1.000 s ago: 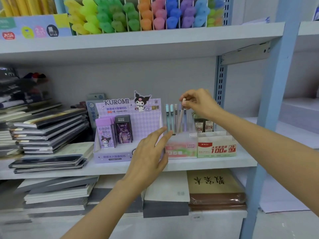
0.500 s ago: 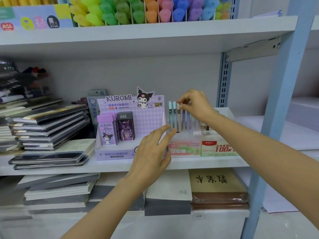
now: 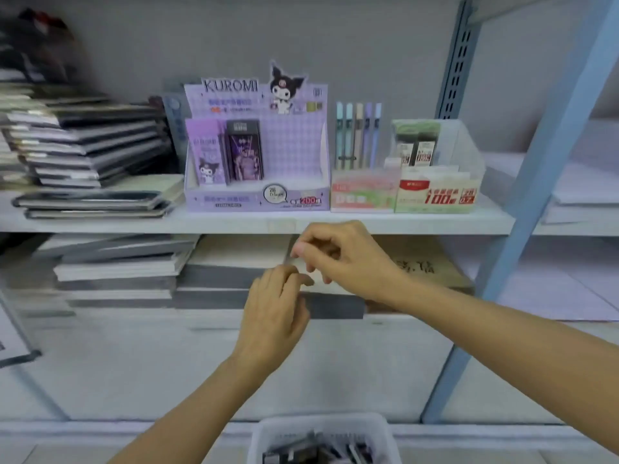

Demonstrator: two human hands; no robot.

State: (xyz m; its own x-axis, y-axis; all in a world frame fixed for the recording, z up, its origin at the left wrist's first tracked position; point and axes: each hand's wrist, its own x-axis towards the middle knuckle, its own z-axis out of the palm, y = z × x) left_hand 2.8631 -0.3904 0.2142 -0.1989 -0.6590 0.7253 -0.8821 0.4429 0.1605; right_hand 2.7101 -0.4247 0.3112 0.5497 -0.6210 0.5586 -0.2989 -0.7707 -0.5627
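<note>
Loosely curled fingers of left hand and right hand hold nothing.

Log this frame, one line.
left hand: loosely curled, empty | right hand: loosely curled, empty | pastel pens: five upright in display box

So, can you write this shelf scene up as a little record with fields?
Place: stationery shelf
Left hand: below the shelf edge, fingers loosely curled, holding nothing
Right hand: just above the left, fingers loosely curled, nothing seen in it
Pens: five pastel ones upright in a pink-fronted box
Left of pens: purple Kuromi display
Right of pens: box marked 100
Far left: stacked notebooks
Bottom: white basket, contents blurred
</note>
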